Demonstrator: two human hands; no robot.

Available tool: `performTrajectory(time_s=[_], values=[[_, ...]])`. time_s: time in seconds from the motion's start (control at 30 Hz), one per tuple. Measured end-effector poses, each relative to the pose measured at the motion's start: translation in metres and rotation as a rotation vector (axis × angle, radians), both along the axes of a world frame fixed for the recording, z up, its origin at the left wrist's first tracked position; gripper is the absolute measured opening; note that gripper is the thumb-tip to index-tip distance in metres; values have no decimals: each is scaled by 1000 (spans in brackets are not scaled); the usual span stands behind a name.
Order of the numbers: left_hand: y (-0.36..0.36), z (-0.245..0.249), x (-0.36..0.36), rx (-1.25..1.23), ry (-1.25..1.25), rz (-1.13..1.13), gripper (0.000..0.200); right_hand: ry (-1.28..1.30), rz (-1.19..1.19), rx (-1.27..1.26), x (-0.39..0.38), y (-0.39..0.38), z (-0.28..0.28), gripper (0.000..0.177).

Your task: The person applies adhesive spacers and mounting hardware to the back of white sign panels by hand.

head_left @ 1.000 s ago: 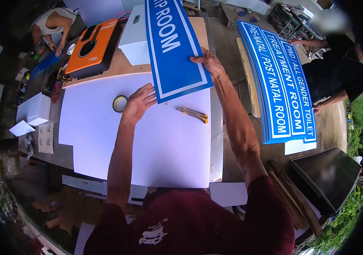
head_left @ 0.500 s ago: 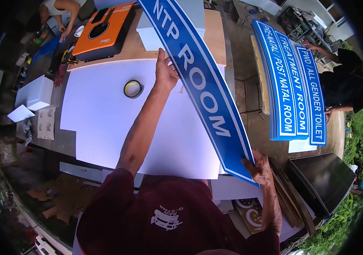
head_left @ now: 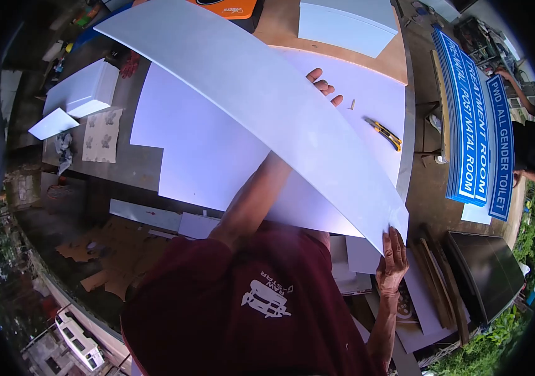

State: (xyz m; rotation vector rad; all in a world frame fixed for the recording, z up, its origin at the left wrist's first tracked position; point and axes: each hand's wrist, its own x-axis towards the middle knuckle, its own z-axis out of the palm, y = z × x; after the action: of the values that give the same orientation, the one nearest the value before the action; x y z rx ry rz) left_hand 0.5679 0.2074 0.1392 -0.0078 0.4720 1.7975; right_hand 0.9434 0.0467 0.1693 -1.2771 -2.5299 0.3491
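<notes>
A long sign board [head_left: 249,94] slants across the view above the table, its plain white back facing up. My left hand [head_left: 325,86] is beneath it; the fingertips show past the far edge, and the palm is hidden. At the near right end my right hand [head_left: 393,263] grips the board, fingers on the white face. Below the board lies a large white sheet [head_left: 205,169]. On that sheet, right of the board, are a yellow and black utility knife [head_left: 383,133] and a small pale piece [head_left: 353,104].
Blue lettered signs [head_left: 468,119] are stacked at the right, beside a person in dark clothing [head_left: 527,144]. White panels [head_left: 348,28] sit at the back, near an orange guitar-printed case [head_left: 230,7]. Another white stack [head_left: 86,88] is left. Wood strips [head_left: 436,279] and a dark panel [head_left: 487,272] lie lower right.
The NTP ROOM sign has been turned over, its blue lettered face giving way to the white back. It now reaches farther left. The utility knife has come into view, and the tape roll is hidden.
</notes>
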Motion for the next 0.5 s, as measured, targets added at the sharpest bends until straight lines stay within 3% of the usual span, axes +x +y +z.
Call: performTrajectory(time_s=[0.1, 0.2, 0.23, 0.37, 0.5], values=[[-22, -23, -28, -14, -23, -43, 49, 66, -33, -65, -13, 0, 9, 69], [-60, -65, -56, 144, -26, -101, 53, 268, -107, -338, -3, 20, 24, 61], [-74, -71, -60, 140, 42, -113, 68, 246, -104, -345, -2, 32, 34, 46], [-124, -68, -59, -127, -11, -68, 93, 147, -103, -384, 7, 89, 45, 35], [-160, -79, -54, -176, -99, -24, 73, 179, -32, -587, 7, 135, 32, 31]])
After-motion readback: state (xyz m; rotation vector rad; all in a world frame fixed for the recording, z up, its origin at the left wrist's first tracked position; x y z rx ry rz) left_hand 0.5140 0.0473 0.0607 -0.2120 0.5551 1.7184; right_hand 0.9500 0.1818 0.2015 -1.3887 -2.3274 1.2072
